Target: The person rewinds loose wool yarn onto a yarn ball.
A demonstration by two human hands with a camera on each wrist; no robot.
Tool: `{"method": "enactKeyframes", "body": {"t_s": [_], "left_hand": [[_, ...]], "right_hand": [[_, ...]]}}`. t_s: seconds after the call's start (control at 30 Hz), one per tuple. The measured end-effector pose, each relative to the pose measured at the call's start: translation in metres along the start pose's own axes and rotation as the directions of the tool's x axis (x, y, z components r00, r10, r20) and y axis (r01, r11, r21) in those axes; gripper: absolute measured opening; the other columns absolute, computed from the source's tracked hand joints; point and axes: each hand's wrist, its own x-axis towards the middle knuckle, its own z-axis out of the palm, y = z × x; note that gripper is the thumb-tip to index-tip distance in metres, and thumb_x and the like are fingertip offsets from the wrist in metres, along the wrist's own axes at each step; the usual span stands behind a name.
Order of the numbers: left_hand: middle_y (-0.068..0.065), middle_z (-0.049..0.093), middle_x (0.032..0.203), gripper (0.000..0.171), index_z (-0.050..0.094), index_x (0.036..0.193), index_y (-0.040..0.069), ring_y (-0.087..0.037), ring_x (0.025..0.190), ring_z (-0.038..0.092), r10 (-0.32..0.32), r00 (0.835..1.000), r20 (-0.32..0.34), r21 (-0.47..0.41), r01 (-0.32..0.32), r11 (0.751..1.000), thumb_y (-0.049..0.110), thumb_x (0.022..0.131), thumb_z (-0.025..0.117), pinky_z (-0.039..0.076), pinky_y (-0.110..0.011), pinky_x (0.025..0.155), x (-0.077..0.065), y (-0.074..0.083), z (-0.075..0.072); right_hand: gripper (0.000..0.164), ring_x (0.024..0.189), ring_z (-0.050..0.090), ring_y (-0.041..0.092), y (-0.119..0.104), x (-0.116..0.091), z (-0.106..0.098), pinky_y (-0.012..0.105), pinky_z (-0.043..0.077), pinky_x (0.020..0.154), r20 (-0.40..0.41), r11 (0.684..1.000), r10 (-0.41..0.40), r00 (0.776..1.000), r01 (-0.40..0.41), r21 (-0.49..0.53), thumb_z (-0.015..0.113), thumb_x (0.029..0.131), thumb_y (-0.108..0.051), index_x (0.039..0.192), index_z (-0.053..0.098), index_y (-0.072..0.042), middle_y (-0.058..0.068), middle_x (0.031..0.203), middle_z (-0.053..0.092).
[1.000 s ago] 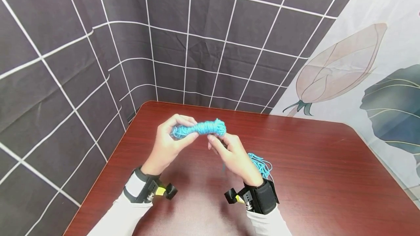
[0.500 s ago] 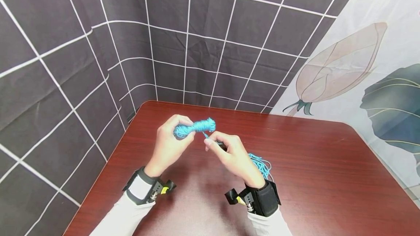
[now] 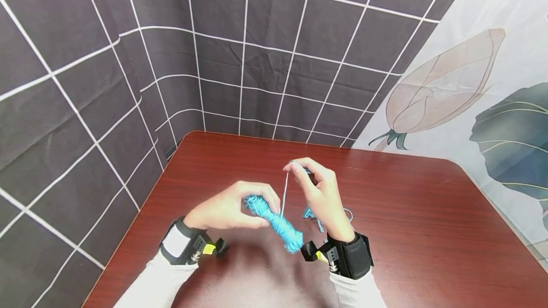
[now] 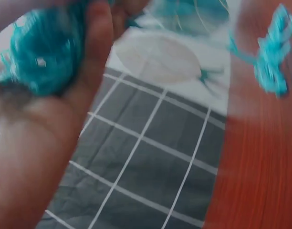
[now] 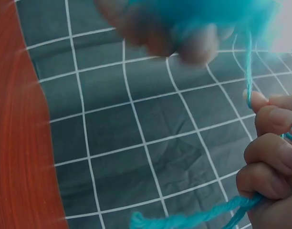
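Note:
A bundle of light blue yarn [image 3: 280,226], wound tight round its middle, tilts down to the right in the head view. My left hand [image 3: 239,206] grips its upper left end between thumb and fingers. From the bundle's waist a taut strand [image 3: 284,194] runs up to my right hand [image 3: 317,189], which pinches it between thumb and fingertips. In the right wrist view, the curled fingers [image 5: 270,152] also hold yarn, and a loose tail [image 5: 179,220] hangs out below them. The bundle [image 4: 46,52] is blurred in the left wrist view.
A loose pile of blue yarn [image 3: 309,212] lies on the red-brown table [image 3: 411,222], partly behind the right forearm. A dark grid cloth [image 3: 265,61] hangs along the back and left, and a pale flower-print cloth [image 3: 449,84] at the right.
The bundle has come down toward me and turned from nearly level to slanting down right. My right hand has risen, drawing the strand out straight from the bundle.

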Motion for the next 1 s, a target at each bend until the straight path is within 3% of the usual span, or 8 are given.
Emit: {"method": "enactKeyframes", "body": {"t_s": [0.1,0.23,0.33,0.5,0.6,0.7,0.8,1.0], "left_hand": [[-0.009,0.065,0.088,0.020,0.063,0.087,0.004,-0.015,0.084,0.059,0.082,0.997,-0.004,-0.102,-0.082,0.991,-0.005,0.071,0.072,0.051,-0.030,0.071,0.001,0.005,-0.001],[-0.014,0.064,0.088,0.025,0.061,0.086,-0.001,-0.025,0.086,0.058,0.126,0.970,-0.206,-0.187,-0.166,0.968,-0.016,0.067,0.069,0.052,-0.030,0.072,0.001,0.004,-0.003],[-0.014,0.064,0.092,0.027,0.060,0.087,-0.005,-0.032,0.088,0.057,0.073,0.904,-0.422,-0.195,-0.169,0.966,-0.021,0.067,0.067,0.053,-0.028,0.073,0.000,-0.002,-0.003],[-0.010,0.065,0.098,0.025,0.064,0.094,-0.002,-0.027,0.092,0.058,-0.061,0.742,-0.668,-0.089,0.002,0.996,-0.008,0.072,0.072,0.055,-0.025,0.075,-0.003,-0.023,-0.004],[-0.006,0.065,0.098,0.024,0.066,0.096,0.004,-0.018,0.091,0.059,-0.065,0.706,-0.706,0.057,0.148,0.987,0.004,0.074,0.074,0.053,-0.026,0.075,-0.004,-0.035,-0.003],[0.000,0.065,0.095,0.022,0.067,0.094,0.010,-0.011,0.089,0.058,-0.065,0.729,-0.681,0.185,0.257,0.948,0.009,0.073,0.075,0.052,-0.029,0.074,-0.006,-0.042,-0.001],[0.007,0.063,0.089,0.020,0.066,0.091,0.017,-0.007,0.083,0.056,-0.105,0.807,-0.581,0.257,0.305,0.917,0.011,0.073,0.074,0.050,-0.032,0.071,-0.007,-0.046,0.001],[0.001,0.064,0.086,0.018,0.065,0.091,0.012,-0.011,0.077,0.054,-0.137,0.961,-0.242,0.158,0.178,0.971,0.008,0.075,0.072,0.049,-0.032,0.067,-0.004,-0.021,0.001]], "right_hand": [[0.017,0.052,0.034,0.011,0.004,0.001,0.002,0.027,0.032,0.047,0.020,0.999,-0.001,1.000,0.002,-0.034,0.053,0.094,-0.021,0.094,0.069,-0.015,-0.001,0.074,0.062],[0.014,0.066,0.053,0.009,0.007,0.001,0.009,0.027,0.044,0.057,0.106,0.998,-0.034,0.994,0.040,-0.055,0.057,0.091,-0.018,0.093,0.070,-0.012,-0.001,0.085,0.069],[0.013,0.077,0.059,0.010,0.008,-0.001,0.014,0.032,0.050,0.070,0.206,0.996,-0.058,0.977,0.072,-0.059,0.059,0.089,-0.013,0.094,0.071,-0.009,0.003,0.085,0.071],[0.017,0.076,0.057,0.011,0.002,-0.004,0.020,0.034,0.050,0.070,0.316,0.999,-0.026,0.948,0.032,-0.013,0.057,0.091,-0.016,0.095,0.071,-0.008,0.004,0.087,0.071],[0.018,0.080,0.060,0.010,-0.001,-0.004,0.020,0.031,0.052,0.068,0.277,0.999,-0.040,0.960,0.042,-0.003,0.058,0.091,-0.016,0.099,0.071,-0.008,0.004,0.092,0.072],[0.018,0.074,0.060,0.008,-0.001,-0.004,0.019,0.026,0.051,0.064,0.197,0.998,-0.062,0.978,0.064,0.000,0.059,0.090,-0.016,0.099,0.072,-0.007,0.002,0.087,0.072],[0.016,0.063,0.054,0.010,-0.012,-0.003,0.015,0.025,0.047,0.056,0.145,0.998,-0.060,0.988,0.058,0.018,0.059,0.090,-0.014,0.095,0.072,-0.007,0.003,0.075,0.068],[0.012,0.053,0.046,0.011,-0.007,-0.001,0.008,0.026,0.039,0.047,0.087,0.997,-0.078,0.993,0.077,0.015,0.058,0.090,-0.012,0.089,0.070,-0.010,0.002,0.070,0.064]]}}
